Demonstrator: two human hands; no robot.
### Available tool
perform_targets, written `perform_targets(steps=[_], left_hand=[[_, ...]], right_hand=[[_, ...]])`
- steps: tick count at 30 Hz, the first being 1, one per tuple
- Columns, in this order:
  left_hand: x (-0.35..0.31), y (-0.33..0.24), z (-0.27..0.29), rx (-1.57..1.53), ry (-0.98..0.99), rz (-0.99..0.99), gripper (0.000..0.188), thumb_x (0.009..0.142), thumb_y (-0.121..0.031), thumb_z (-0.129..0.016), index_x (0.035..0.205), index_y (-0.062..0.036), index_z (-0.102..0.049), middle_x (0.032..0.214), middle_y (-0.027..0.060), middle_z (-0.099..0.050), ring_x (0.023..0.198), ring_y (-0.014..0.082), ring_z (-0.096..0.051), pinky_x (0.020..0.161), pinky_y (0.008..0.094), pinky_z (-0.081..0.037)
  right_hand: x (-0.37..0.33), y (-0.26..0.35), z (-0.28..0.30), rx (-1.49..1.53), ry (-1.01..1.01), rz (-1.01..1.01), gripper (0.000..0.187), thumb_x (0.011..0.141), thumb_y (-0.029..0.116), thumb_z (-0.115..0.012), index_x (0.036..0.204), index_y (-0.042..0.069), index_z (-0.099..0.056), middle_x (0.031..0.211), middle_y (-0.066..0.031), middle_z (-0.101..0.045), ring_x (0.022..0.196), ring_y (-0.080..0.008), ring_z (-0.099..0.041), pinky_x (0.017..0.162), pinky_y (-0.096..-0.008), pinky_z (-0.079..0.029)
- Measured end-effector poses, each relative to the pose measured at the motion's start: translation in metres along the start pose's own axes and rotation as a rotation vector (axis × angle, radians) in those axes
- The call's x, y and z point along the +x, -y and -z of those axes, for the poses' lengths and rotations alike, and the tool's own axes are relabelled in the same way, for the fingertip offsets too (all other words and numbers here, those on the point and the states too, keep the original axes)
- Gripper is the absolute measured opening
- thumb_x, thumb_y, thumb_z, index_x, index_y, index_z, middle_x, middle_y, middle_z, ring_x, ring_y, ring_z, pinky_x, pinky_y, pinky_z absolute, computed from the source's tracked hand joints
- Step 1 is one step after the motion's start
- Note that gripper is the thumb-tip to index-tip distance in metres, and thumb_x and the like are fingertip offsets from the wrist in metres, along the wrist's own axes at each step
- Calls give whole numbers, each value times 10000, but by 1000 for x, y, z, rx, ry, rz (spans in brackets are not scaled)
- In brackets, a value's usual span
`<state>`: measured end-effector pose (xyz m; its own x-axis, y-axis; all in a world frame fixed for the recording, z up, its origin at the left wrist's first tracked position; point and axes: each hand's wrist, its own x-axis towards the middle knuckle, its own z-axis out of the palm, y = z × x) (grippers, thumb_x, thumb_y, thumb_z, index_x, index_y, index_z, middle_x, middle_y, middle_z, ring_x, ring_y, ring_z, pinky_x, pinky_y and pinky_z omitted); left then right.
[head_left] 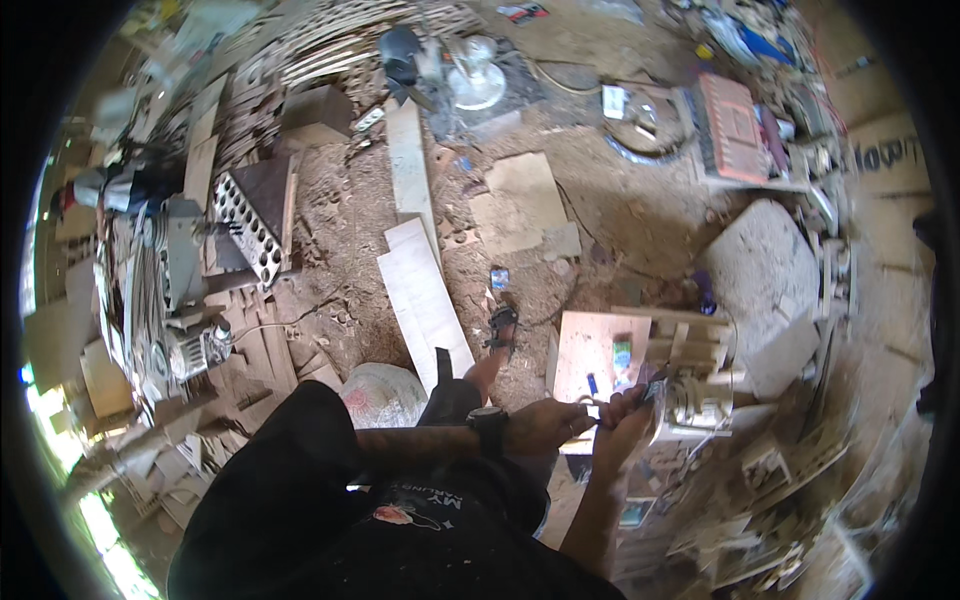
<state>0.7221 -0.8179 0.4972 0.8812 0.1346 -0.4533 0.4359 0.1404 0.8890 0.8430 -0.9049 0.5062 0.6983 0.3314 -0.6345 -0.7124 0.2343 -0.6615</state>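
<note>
My left hand [550, 425], with a dark watch [488, 428] on its wrist, reaches across to the right. Its fingers are closed at the tip of something small that I cannot make out. Right beside it, my right hand [622, 412] is also closed, and a dark thin end sticks out above its fingers. The kind of that object does not show. Both hands are over the near edge of a low pale wooden bench top [583, 340]. On this bench lie a small blue object [592, 384] and a green packet [622, 350].
A machine with a round motor-like part [695, 402] adjoins the bench at right. Long pale boards [425, 290] lie on the dusty floor, near a white sack [384, 395]. A rack with round holes [247, 228] stands left. A reddish box [732, 128] sits far right.
</note>
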Motion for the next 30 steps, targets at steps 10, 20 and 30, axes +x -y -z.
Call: perform_targets(steps=[10, 20, 30], left_hand=[[-3, -28, 53, 419, -429, -53, 355, 987, -355, -475, 857, -44, -584, 748, 206, -624, 712, 382, -633, 670, 490, -493], [-36, -27, 208, 72, -496, 287, 367, 956, -352, -539, 912, -6, -652, 816, 166, -661, 769, 273, -648, 720, 392, -496], [210, 2, 340, -124, -910, 351, 292, 930, -305, -618, 1009, -27, -657, 855, 123, -691, 801, 205, -678, 734, 343, -528]], right_hand=[[86, -27, -104, -74, -73, -54, 297, 994, 359, -528, 815, 148, -420, 529, 52, -262, 404, -62, -222, 352, -255, -168], [300, 104, -158, -667, -194, 608, 539, 935, 515, -560, 1038, -11, -618, 714, -23, -553, 540, -150, -421, 461, -293, -354], [489, 15, -390, -1483, 692, 374, 287, 951, 185, -466, 900, -37, -639, 729, -160, -641, 623, -232, -589, 621, -391, -460]])
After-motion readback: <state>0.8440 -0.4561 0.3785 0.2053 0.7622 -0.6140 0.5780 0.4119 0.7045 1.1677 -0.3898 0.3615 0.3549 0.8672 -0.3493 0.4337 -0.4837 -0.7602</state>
